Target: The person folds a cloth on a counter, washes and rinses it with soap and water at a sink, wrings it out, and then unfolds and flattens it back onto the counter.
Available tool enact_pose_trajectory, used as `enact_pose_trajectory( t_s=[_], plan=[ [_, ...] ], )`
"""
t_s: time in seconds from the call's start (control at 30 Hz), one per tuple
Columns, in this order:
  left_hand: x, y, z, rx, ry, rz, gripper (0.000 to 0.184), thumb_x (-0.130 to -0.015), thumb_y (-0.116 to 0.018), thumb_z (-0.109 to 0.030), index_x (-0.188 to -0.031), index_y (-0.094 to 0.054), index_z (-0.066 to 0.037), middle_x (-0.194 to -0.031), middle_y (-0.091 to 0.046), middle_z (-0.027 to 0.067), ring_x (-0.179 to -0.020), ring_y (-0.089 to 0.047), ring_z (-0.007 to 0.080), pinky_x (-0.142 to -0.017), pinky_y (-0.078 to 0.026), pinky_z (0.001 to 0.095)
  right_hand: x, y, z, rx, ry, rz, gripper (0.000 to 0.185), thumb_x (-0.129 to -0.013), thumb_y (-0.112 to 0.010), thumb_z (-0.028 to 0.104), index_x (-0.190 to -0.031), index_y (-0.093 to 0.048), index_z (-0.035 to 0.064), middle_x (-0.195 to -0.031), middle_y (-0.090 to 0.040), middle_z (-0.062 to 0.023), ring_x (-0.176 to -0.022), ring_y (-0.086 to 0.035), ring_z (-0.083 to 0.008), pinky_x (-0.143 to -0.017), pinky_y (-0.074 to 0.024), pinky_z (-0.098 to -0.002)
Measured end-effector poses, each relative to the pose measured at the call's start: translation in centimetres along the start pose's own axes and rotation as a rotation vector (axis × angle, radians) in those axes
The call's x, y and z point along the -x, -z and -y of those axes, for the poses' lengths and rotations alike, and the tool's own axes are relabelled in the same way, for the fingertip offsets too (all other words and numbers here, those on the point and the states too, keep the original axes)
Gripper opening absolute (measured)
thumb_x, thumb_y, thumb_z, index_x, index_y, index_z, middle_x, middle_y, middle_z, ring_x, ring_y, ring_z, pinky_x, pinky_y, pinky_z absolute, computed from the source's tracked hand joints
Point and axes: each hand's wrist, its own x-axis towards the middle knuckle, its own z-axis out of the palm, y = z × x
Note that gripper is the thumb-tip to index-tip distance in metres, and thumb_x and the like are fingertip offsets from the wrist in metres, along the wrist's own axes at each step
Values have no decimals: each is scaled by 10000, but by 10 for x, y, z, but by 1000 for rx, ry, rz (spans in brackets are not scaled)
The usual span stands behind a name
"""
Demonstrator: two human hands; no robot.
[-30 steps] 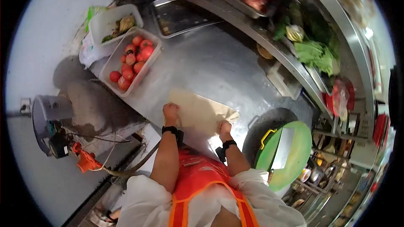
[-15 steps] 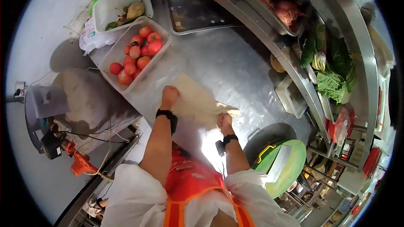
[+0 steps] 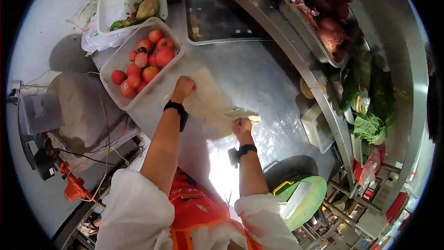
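Note:
A thin beige cloth (image 3: 206, 97) lies spread over the metal worktop (image 3: 259, 74), its right end bunched into folds. My left hand (image 3: 184, 88) is closed on the cloth's left side, near the tomato tub. At the bunched right end, my right hand (image 3: 242, 128) grips the cloth in a fist. Both wrists carry black bands. Left of my left hand stands a white plastic tub of tomatoes (image 3: 150, 59).
A metal tray (image 3: 222, 16) lies at the back. Beside the tub is a white container (image 3: 132, 0) with vegetable scraps. On the right, a metal shelf (image 3: 300, 51) holds meat and greens. A green round board (image 3: 307, 203) with a cleaver (image 3: 296, 200) stands near my right elbow.
Both hands have moved forward over the worktop, taking the cloth toward the back tray. The whole view has also shifted a little. Both fists stay closed.

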Motion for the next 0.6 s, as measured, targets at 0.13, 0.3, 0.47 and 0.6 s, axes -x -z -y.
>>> enact_pose_trajectory(
  t_s=[0.13, 0.3, 0.47, 0.6],
  plan=[
    [-28, 1, -1, -224, -353, -144, 78, -590, -589, -112, -564, -624, -47, -629, -599, 135, -477, -562, 255, -548, -479, 326, -52, -15, -3, -267, 122, 43, 56, -806, -495, 123, -781, -528, 86, -680, -485, -12, -560, -466, -99, -407, -357, -199],
    [-44, 9, -30, 106, 144, -6, 116, -582, -619, -151, -608, -626, -38, -694, -609, 159, -620, -589, 279, -602, -475, 360, -95, -20, 18, -98, 127, 201, 91, -821, -448, 117, -780, -524, 87, -657, -482, -10, -553, -466, -117, -419, -365, -229],
    [-64, 5, -26, -284, -382, -238, 138, -605, -600, -144, -634, -604, -9, -720, -591, 188, -714, -574, 334, -643, -465, 382, -102, -49, 53, -174, 104, 248, 109, -804, -425, 132, -736, -501, 93, -608, -439, -2, -508, -418, -116, -405, -327, -241],
    [-72, 10, -37, -544, -552, -398, 140, -604, -596, -132, -656, -595, -2, -735, -582, 204, -706, -553, 367, -640, -455, 390, -93, -72, 92, 57, 35, 220, 118, -777, -416, 155, -689, -470, 97, -560, -386, 9, -458, -354, -106, -381, -273, -241]
  ],
)
